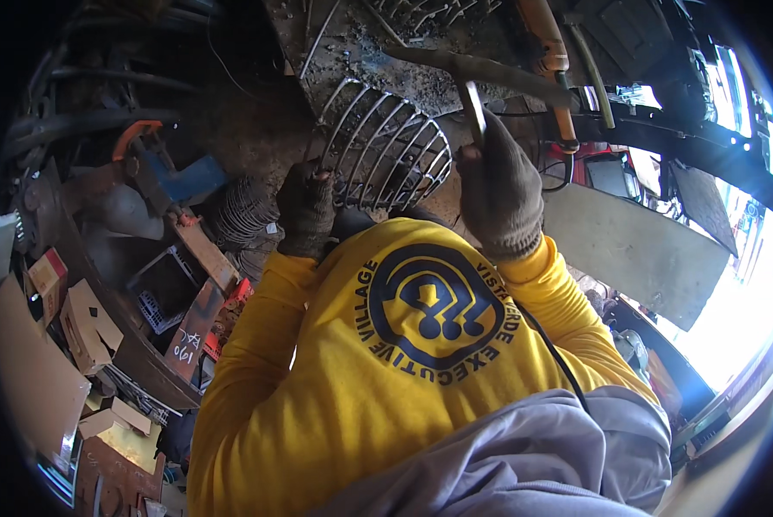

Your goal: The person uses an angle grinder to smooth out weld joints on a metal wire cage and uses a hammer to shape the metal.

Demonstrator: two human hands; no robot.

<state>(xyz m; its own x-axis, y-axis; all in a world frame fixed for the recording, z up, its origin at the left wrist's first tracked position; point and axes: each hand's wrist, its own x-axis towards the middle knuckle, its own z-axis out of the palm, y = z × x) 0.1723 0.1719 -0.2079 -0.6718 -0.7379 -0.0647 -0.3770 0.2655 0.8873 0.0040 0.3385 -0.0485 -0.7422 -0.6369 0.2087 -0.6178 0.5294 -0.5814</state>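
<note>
My left hand (307, 207), in a dark knitted glove, is closed on the near left edge of a curved metal grille (386, 146) made of bent rods. The grille leans against the near edge of a rusty, debris-strewn workbench (326, 65). To the right of it, my gloved right hand (503, 189) is wrapped around the metal handle of a hammer (471, 108). Its long, dark, narrow head (490, 73) is raised over the bench's front edge, apart from the grille. The rod ends under my left fingers are hidden.
An orange power tool (544, 39) with a black cord lies at the bench's right. More bent rods (430, 13) lie at the far side. Coiled wire (244, 211), a blue metal piece (184, 177) and cardboard boxes (89, 323) crowd the left. A pale board (636, 246) stands right.
</note>
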